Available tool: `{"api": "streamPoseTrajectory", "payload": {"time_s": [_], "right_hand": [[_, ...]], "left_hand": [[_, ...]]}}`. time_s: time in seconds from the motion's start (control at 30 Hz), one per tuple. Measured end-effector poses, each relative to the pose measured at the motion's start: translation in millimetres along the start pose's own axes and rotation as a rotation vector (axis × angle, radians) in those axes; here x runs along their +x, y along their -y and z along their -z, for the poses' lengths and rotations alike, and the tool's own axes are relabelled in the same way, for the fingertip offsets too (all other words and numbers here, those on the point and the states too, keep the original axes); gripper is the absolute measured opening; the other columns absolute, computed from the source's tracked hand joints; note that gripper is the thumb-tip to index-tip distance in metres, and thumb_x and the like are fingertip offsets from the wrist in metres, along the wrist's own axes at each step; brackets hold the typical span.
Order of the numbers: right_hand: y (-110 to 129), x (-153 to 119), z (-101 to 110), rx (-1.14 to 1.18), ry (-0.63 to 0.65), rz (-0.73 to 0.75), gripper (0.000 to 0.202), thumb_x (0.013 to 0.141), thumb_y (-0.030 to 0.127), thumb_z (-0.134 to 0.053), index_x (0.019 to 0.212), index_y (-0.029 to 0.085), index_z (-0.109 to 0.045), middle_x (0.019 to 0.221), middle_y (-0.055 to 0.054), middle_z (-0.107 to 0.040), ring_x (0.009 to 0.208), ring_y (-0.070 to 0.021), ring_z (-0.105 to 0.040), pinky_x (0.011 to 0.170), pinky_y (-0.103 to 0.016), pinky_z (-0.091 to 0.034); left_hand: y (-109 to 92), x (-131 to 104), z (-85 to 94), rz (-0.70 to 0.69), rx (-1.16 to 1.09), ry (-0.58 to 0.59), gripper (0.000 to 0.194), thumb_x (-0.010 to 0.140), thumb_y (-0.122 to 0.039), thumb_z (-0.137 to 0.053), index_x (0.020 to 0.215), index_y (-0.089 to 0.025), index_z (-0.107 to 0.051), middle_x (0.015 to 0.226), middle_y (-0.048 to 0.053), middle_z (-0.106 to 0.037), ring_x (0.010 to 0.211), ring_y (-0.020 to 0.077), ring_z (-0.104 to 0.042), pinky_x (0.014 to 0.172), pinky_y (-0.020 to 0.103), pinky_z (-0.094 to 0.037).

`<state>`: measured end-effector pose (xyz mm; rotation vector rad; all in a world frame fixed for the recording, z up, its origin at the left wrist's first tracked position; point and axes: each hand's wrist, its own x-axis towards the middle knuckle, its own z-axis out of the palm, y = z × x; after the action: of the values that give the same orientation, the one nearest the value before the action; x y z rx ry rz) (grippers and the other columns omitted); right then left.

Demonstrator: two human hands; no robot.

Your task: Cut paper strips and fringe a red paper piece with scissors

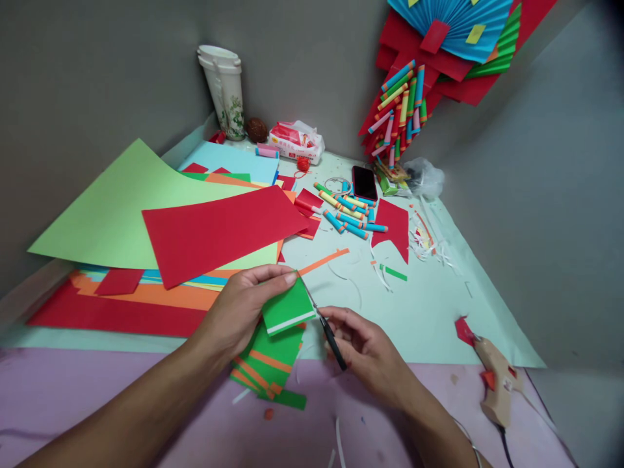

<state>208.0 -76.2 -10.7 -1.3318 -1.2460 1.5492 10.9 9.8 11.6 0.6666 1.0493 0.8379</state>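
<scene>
Currently, green card (287, 304) is pinched at its top left between thumb and fingers of left hand (246, 296); white strip (291, 323) is seen along its lower edge. Scissors (333, 342) are gripped in right hand (368, 348), blades set at the card's right edge. Orange-striped green pieces (280, 351) are seen just below, over purple surface (195, 416). Farther out, pale green covering (429, 312) is strewn with red sheet (219, 234), coloured paper tubes (353, 221), phone (364, 182); glue gun (497, 383) is laid at right; space is bounded by grey walls (312, 58)
</scene>
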Motion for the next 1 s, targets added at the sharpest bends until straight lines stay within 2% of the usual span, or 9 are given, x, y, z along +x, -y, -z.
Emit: {"api": "streamPoseTrajectory", "payload": {"time_s": [0.47,0.6,0.7,0.83,0.93,1.0], "right_hand": [[-1.5,0.4,-3.1,0.090,0.027,0.005,0.032,0.091,0.021,-0.059,0.122,0.027,-0.063,0.075,0.002,-0.053,0.066,-0.0114,-0.051,0.063,-0.024,-0.044],[-0.1,0.1,-2.1,0.033,-0.001,-0.011,0.033,0.089,0.020,-0.059,0.121,0.025,-0.064,0.075,0.002,-0.053,0.066,-0.0117,-0.050,0.062,-0.024,-0.043],[0.9,-0.1,3.9,-0.137,-0.055,0.047,0.035,0.086,0.017,-0.060,0.119,0.026,-0.065,0.082,0.000,-0.057,0.072,-0.0132,-0.052,0.066,-0.025,-0.044],[1.5,1.0,17.1,-0.521,-0.198,0.239,0.037,0.083,0.018,-0.061,0.119,0.026,-0.064,0.092,-0.003,-0.061,0.080,-0.0170,-0.056,0.071,-0.028,-0.047],[-0.8,3.3,26.2,-0.747,-0.370,0.320,0.037,0.087,0.021,-0.057,0.124,0.024,-0.061,0.094,-0.006,-0.063,0.081,-0.0191,-0.060,0.070,-0.030,-0.049],[-3.5,5.1,29.9,-0.881,-0.471,0.309,0.037,0.089,0.020,-0.054,0.125,0.024,-0.060,0.102,-0.007,-0.065,0.086,-0.0212,-0.062,0.073,-0.032,-0.050]], "left_hand": [[0.6,0.5,1.3,0.008,-0.033,0.000,0.024,0.066,-0.027,-0.084,0.084,-0.015,-0.075,0.071,0.002,-0.071,0.061,0.0134,-0.065,0.058,0.023,-0.055],[0.8,0.1,0.7,0.000,-0.031,0.001,0.025,0.066,-0.027,-0.085,0.086,-0.015,-0.075,0.072,0.002,-0.072,0.061,0.0126,-0.065,0.058,0.022,-0.055],[1.1,-0.4,0.5,-0.009,-0.022,0.012,0.024,0.067,-0.028,-0.084,0.086,-0.016,-0.075,0.073,0.002,-0.072,0.061,0.0129,-0.066,0.057,0.022,-0.056],[1.4,-0.2,1.0,-0.018,-0.005,0.019,0.022,0.069,-0.028,-0.083,0.086,-0.017,-0.074,0.071,0.002,-0.071,0.058,0.0151,-0.066,0.056,0.028,-0.059],[1.5,-0.2,1.1,-0.013,-0.007,0.009,0.024,0.070,-0.029,-0.082,0.089,-0.018,-0.073,0.070,0.003,-0.071,0.058,0.0184,-0.066,0.056,0.038,-0.062],[1.1,-1.3,0.7,-0.014,-0.020,0.013,0.026,0.071,-0.029,-0.081,0.093,-0.018,-0.073,0.071,0.003,-0.070,0.059,0.0203,-0.067,0.058,0.046,-0.063]]}}
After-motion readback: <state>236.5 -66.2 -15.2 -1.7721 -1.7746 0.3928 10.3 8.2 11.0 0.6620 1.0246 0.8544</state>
